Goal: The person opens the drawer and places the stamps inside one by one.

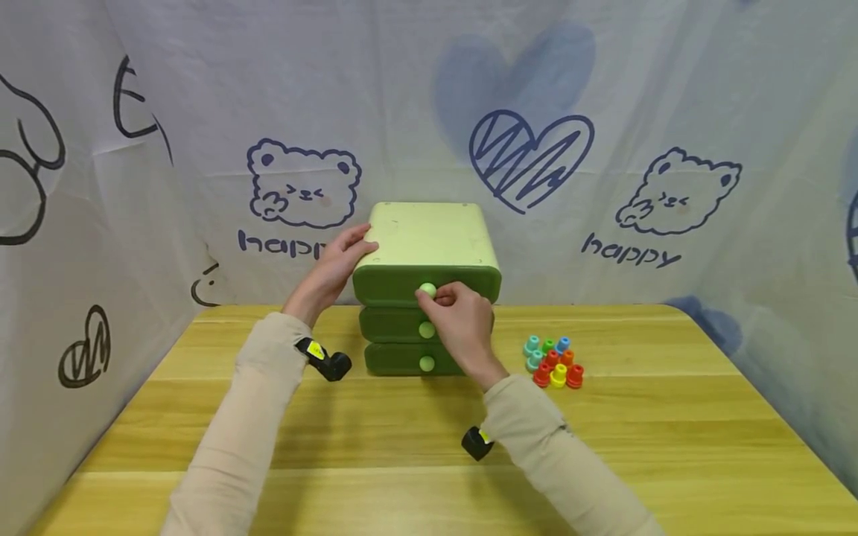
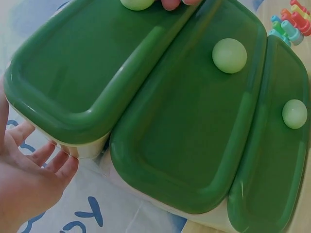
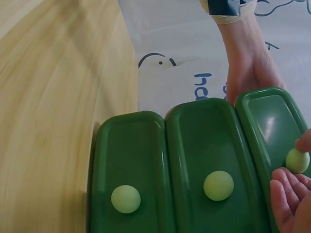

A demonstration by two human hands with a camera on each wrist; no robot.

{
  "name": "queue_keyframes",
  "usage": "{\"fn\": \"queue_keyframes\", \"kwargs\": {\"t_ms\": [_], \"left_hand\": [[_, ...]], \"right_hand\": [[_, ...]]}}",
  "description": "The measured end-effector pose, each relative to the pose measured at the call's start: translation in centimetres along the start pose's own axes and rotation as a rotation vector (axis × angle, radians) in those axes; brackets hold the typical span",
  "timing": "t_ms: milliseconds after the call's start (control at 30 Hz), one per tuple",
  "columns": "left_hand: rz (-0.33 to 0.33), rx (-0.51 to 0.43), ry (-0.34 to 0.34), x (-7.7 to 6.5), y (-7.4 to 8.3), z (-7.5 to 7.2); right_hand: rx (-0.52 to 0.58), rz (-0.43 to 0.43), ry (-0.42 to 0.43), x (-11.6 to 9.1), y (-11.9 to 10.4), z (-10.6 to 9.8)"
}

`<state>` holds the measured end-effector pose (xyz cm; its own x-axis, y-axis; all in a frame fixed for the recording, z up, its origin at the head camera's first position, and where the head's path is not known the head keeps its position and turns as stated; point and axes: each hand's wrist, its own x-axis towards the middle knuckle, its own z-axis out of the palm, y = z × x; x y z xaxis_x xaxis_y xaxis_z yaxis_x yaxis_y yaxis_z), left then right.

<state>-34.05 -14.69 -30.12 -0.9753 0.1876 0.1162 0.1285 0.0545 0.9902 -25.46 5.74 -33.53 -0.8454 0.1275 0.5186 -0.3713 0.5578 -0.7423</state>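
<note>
A small three-drawer cabinet (image 1: 432, 234) with a pale yellow-green top and dark green drawer fronts stands at the back of the table. Each front carries a round light green knob. My right hand (image 1: 465, 321) pinches the top drawer's knob (image 3: 297, 161) between thumb and fingers. The middle knob (image 3: 218, 185) and bottom knob (image 3: 126, 199) are untouched. On the cabinet's left side my left hand (image 1: 333, 269) rests with extended fingers, its thumb near the top's edge. In the left wrist view those fingers (image 2: 65, 167) lie along the pale side behind the top drawer front.
Several small coloured pegs (image 1: 553, 362), red, yellow, orange, green and blue, stand grouped right of the cabinet on the wooden table (image 1: 375, 447). A white curtain (image 1: 415, 97) with bear and heart drawings hangs close behind the cabinet.
</note>
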Motion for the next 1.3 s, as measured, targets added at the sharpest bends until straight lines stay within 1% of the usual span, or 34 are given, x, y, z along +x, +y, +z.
{"fn": "queue_keyframes", "kwargs": {"t_ms": [300,500,600,767,1067,1300], "left_hand": [[-0.01,0.069,-0.031,-0.1,-0.1,-0.3],[-0.011,0.09,-0.043,-0.3,0.2,-0.5],[-0.007,0.103,-0.053,-0.4,0.3,-0.8],[-0.015,0.107,-0.067,-0.5,0.4,-1.0],[-0.005,0.081,-0.065,-0.3,0.1,-0.8],[-0.009,0.087,-0.063,-0.3,0.2,-0.6]], "right_hand": [[0.038,-0.066,0.04,-0.8,0.3,0.0],[0.068,-0.095,0.039,-1.5,-0.1,-0.2],[0.069,-0.124,0.041,-1.8,-0.2,-0.3],[0.067,-0.165,0.047,-2.4,-0.4,-0.6],[0.094,-0.172,0.044,-3.3,-0.4,-1.1],[0.072,-0.2,0.05,-3.7,-0.4,-1.4]]}}
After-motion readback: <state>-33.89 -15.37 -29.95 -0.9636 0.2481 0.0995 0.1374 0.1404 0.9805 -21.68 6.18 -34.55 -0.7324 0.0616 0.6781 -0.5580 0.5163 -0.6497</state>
